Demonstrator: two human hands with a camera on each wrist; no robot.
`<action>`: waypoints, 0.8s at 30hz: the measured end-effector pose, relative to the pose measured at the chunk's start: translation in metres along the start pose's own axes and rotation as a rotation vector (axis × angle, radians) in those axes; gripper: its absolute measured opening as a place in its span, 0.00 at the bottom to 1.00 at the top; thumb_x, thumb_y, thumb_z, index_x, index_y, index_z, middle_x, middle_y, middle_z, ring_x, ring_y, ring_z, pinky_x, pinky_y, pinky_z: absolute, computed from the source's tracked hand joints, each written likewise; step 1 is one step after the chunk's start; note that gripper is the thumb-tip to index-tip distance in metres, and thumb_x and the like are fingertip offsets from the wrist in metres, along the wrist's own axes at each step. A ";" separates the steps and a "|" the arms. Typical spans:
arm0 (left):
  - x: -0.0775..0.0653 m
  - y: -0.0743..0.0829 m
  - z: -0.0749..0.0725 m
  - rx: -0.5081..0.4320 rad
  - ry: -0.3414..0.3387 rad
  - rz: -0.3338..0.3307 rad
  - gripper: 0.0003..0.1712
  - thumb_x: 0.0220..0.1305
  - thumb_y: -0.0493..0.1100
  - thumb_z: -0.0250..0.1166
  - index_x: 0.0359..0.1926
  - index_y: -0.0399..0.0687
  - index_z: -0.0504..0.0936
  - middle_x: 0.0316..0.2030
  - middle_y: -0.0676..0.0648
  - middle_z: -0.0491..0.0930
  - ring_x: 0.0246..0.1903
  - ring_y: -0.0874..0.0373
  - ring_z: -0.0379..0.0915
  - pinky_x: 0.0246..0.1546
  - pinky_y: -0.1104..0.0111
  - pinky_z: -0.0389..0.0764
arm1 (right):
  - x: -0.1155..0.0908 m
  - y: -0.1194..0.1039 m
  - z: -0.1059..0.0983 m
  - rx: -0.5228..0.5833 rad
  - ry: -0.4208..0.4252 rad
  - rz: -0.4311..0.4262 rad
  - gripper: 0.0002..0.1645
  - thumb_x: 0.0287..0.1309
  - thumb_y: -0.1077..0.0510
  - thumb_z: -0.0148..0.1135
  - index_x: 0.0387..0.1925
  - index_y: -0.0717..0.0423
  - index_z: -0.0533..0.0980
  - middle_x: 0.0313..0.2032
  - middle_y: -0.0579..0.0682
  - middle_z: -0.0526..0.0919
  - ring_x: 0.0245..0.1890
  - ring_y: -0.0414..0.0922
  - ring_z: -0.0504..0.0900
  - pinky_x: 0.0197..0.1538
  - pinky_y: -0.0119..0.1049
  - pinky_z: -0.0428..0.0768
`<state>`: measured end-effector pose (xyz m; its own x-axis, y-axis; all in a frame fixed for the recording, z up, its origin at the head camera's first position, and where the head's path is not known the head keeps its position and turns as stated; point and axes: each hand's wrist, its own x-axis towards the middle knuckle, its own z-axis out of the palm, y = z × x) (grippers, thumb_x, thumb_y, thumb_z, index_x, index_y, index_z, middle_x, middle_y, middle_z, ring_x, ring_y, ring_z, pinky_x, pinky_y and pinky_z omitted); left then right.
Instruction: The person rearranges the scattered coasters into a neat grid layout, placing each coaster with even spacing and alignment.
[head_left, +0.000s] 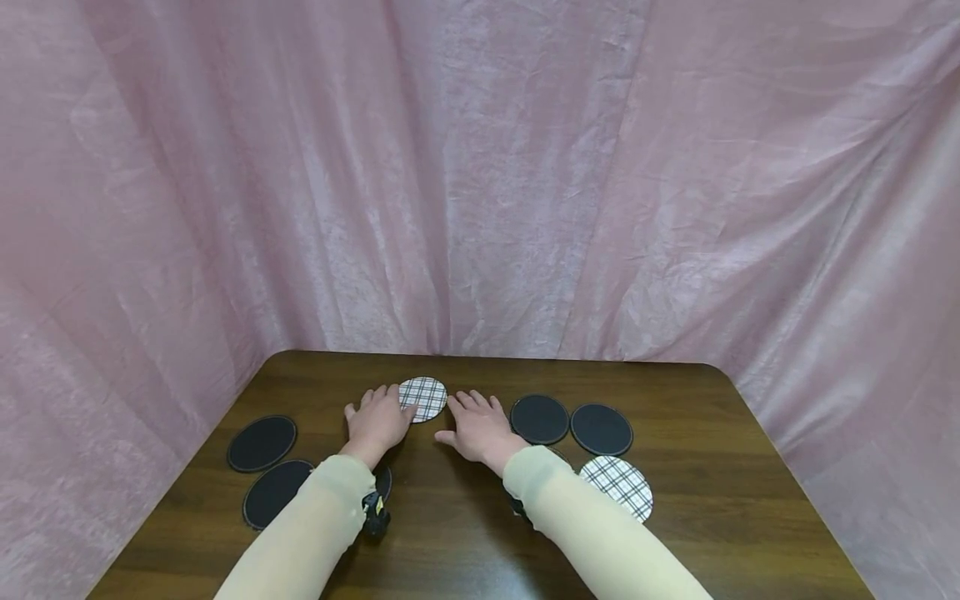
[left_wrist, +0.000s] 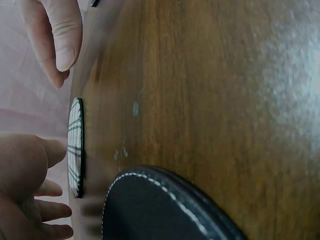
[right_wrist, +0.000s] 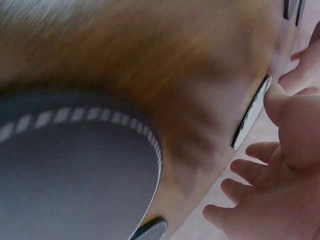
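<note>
A round plaid coaster (head_left: 423, 399) lies flat near the table's far edge, between the two hands. My left hand (head_left: 379, 423) is at its left, palm down with fingers extended, and the thumb overlaps the coaster's edge in the head view. To its right my right hand (head_left: 477, 427) is spread, fingers pointing away, with nothing in its grasp. Both wrist views show the fingers over the table, with the plaid coaster seen edge-on, its rim dark. A black coaster with pale stitching (left_wrist: 150, 210) shows below the left hand; another black coaster (right_wrist: 75, 175) fills the right wrist view's lower left.
Two black coasters (head_left: 262, 443) lie at left, and another (head_left: 385, 481) peeks past the left sleeve. At right are two more black coasters (head_left: 539, 419) and a second plaid coaster (head_left: 621, 487), partly behind the right sleeve. A pink curtain (head_left: 480, 183) hangs behind the wooden table (head_left: 720, 500).
</note>
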<state>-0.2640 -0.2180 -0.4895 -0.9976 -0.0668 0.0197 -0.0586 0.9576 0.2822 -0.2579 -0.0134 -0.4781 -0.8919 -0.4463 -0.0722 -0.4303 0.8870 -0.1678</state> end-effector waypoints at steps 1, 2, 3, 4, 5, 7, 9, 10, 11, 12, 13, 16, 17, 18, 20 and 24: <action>0.000 0.000 0.000 0.001 0.003 -0.001 0.38 0.84 0.56 0.62 0.78 0.32 0.70 0.76 0.28 0.70 0.77 0.31 0.62 0.69 0.25 0.58 | 0.000 -0.002 0.000 -0.001 0.001 -0.007 0.45 0.80 0.31 0.58 0.85 0.49 0.66 0.83 0.52 0.67 0.84 0.54 0.61 0.82 0.58 0.60; 0.000 0.000 0.000 0.001 0.007 0.000 0.38 0.84 0.56 0.62 0.78 0.31 0.71 0.75 0.28 0.71 0.76 0.31 0.62 0.69 0.25 0.58 | 0.000 -0.004 0.001 -0.004 0.000 -0.013 0.45 0.80 0.31 0.58 0.85 0.50 0.66 0.82 0.52 0.67 0.84 0.54 0.61 0.82 0.58 0.60; 0.000 0.000 0.001 -0.004 0.014 0.002 0.38 0.84 0.56 0.62 0.77 0.31 0.71 0.74 0.29 0.72 0.76 0.31 0.63 0.69 0.25 0.58 | 0.000 -0.006 0.001 -0.007 -0.002 -0.017 0.45 0.80 0.31 0.58 0.84 0.50 0.66 0.82 0.52 0.68 0.84 0.54 0.62 0.81 0.58 0.61; 0.000 0.001 0.001 -0.005 0.012 0.002 0.38 0.83 0.56 0.63 0.77 0.31 0.71 0.74 0.29 0.72 0.76 0.30 0.63 0.69 0.25 0.58 | 0.001 -0.008 0.002 -0.009 -0.005 -0.018 0.44 0.80 0.31 0.59 0.84 0.49 0.67 0.82 0.52 0.68 0.83 0.54 0.62 0.81 0.58 0.61; -0.001 0.001 0.001 -0.007 0.007 0.003 0.38 0.83 0.56 0.63 0.77 0.30 0.71 0.74 0.29 0.72 0.76 0.30 0.63 0.70 0.25 0.58 | 0.002 -0.008 0.005 -0.007 -0.007 -0.018 0.45 0.80 0.31 0.58 0.84 0.49 0.67 0.82 0.51 0.68 0.83 0.54 0.62 0.81 0.58 0.61; -0.001 0.001 0.002 -0.008 -0.002 0.004 0.38 0.83 0.56 0.63 0.78 0.30 0.71 0.74 0.29 0.72 0.76 0.29 0.62 0.70 0.25 0.57 | 0.002 -0.011 0.006 -0.020 -0.017 -0.019 0.45 0.80 0.30 0.57 0.84 0.49 0.67 0.82 0.51 0.68 0.83 0.53 0.62 0.81 0.57 0.62; -0.001 0.001 0.003 -0.010 -0.014 0.004 0.39 0.83 0.56 0.63 0.78 0.31 0.70 0.75 0.29 0.72 0.77 0.29 0.61 0.70 0.24 0.56 | 0.003 -0.012 0.007 -0.038 -0.027 -0.021 0.44 0.80 0.30 0.57 0.84 0.48 0.67 0.82 0.50 0.68 0.83 0.53 0.63 0.81 0.56 0.62; -0.001 0.001 0.003 -0.009 -0.028 0.000 0.39 0.83 0.56 0.63 0.79 0.31 0.70 0.76 0.29 0.71 0.78 0.29 0.60 0.71 0.24 0.55 | 0.003 -0.013 0.007 -0.045 -0.031 -0.022 0.44 0.80 0.29 0.57 0.84 0.48 0.67 0.82 0.49 0.68 0.83 0.52 0.63 0.81 0.56 0.63; 0.000 0.001 0.005 -0.011 -0.033 -0.001 0.39 0.83 0.56 0.63 0.79 0.31 0.69 0.76 0.29 0.70 0.78 0.29 0.60 0.71 0.24 0.54 | 0.003 -0.014 0.007 -0.051 -0.034 -0.023 0.44 0.80 0.29 0.56 0.84 0.47 0.67 0.82 0.49 0.68 0.83 0.52 0.63 0.81 0.56 0.63; 0.001 0.000 0.005 -0.012 -0.038 -0.003 0.40 0.83 0.56 0.64 0.79 0.31 0.69 0.76 0.29 0.70 0.79 0.29 0.59 0.72 0.24 0.53 | 0.002 -0.015 0.005 -0.061 -0.038 -0.025 0.44 0.80 0.29 0.56 0.84 0.47 0.68 0.82 0.49 0.68 0.83 0.52 0.63 0.81 0.55 0.63; 0.001 0.000 0.006 -0.012 -0.040 -0.002 0.40 0.82 0.56 0.64 0.79 0.31 0.69 0.76 0.29 0.70 0.79 0.29 0.59 0.72 0.24 0.53 | 0.002 -0.015 0.006 -0.062 -0.040 -0.026 0.44 0.80 0.29 0.56 0.84 0.47 0.68 0.82 0.49 0.68 0.83 0.52 0.63 0.81 0.55 0.63; 0.001 0.001 0.006 -0.011 -0.042 0.000 0.41 0.82 0.56 0.65 0.80 0.32 0.68 0.77 0.29 0.70 0.79 0.29 0.59 0.73 0.24 0.53 | 0.002 -0.016 0.005 -0.061 -0.040 -0.030 0.43 0.81 0.29 0.55 0.84 0.48 0.68 0.82 0.49 0.69 0.83 0.52 0.64 0.80 0.55 0.64; 0.001 0.001 0.006 -0.009 -0.039 0.002 0.41 0.82 0.56 0.66 0.80 0.32 0.68 0.76 0.30 0.70 0.79 0.30 0.59 0.73 0.25 0.53 | 0.003 -0.016 0.005 -0.063 -0.041 -0.030 0.43 0.81 0.29 0.55 0.84 0.47 0.68 0.82 0.49 0.69 0.83 0.52 0.63 0.80 0.55 0.64; 0.001 0.002 0.006 -0.007 -0.037 0.003 0.41 0.82 0.56 0.66 0.80 0.32 0.69 0.77 0.30 0.70 0.79 0.30 0.59 0.73 0.25 0.53 | 0.003 -0.016 0.005 -0.065 -0.041 -0.032 0.43 0.81 0.29 0.55 0.84 0.48 0.68 0.82 0.49 0.68 0.83 0.52 0.63 0.80 0.55 0.64; 0.000 0.003 0.005 -0.008 -0.032 0.006 0.41 0.82 0.56 0.66 0.80 0.32 0.69 0.77 0.30 0.70 0.79 0.30 0.59 0.73 0.25 0.53 | 0.004 -0.016 0.006 -0.068 -0.035 -0.037 0.42 0.82 0.30 0.55 0.83 0.48 0.69 0.82 0.49 0.68 0.83 0.52 0.64 0.80 0.54 0.65; -0.003 0.005 0.003 -0.011 -0.029 0.019 0.40 0.82 0.54 0.66 0.79 0.32 0.69 0.76 0.31 0.71 0.78 0.31 0.60 0.73 0.25 0.54 | 0.006 -0.017 0.007 -0.075 -0.025 -0.042 0.42 0.81 0.30 0.55 0.82 0.50 0.71 0.81 0.48 0.69 0.82 0.52 0.65 0.80 0.53 0.65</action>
<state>-0.2615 -0.2120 -0.4913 -0.9992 -0.0402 -0.0021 -0.0390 0.9554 0.2927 -0.2552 -0.0317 -0.4827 -0.8693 -0.4857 -0.0915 -0.4777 0.8732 -0.0970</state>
